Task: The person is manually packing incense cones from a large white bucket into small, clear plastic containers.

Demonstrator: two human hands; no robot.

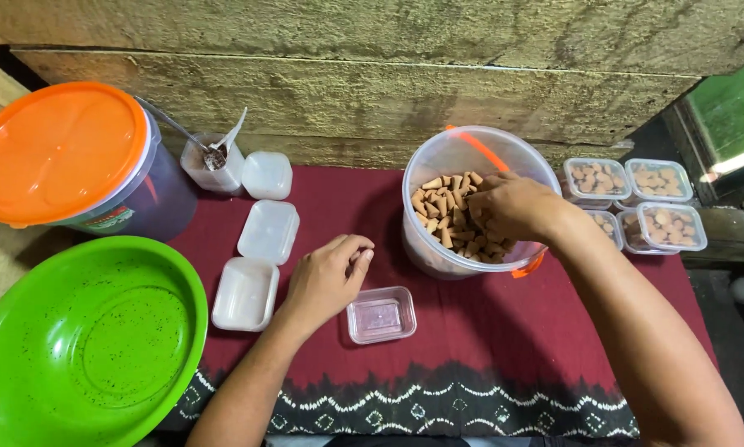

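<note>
Reaching into the clear tub [438, 178], the right hand [513, 205] is curled over the heap of tan cone-shaped pieces [446, 219] inside it, fingers bunched down among them (cannot tell whether it has any pinched). One tub, too many pieces to count. The left hand [329, 277] rests on the red cloth [488, 323], fingers loosely curled, nothing visibly held, fingertips just beside one small open clear box [380, 314], which sits slightly right of and below that hand, between both arms. The tub stands just beyond the box, up and right of it. Three white lidded boxes [268, 232] lie in a line left of the left hand. Four filled small boxes [637, 203] are stacked in a cluster right of the tub. One green basin [24, 331] at lower left, one orange-lidded bucket [57, 149] above it, one small cup with spoon [213, 161] beside the bucket.
</note>
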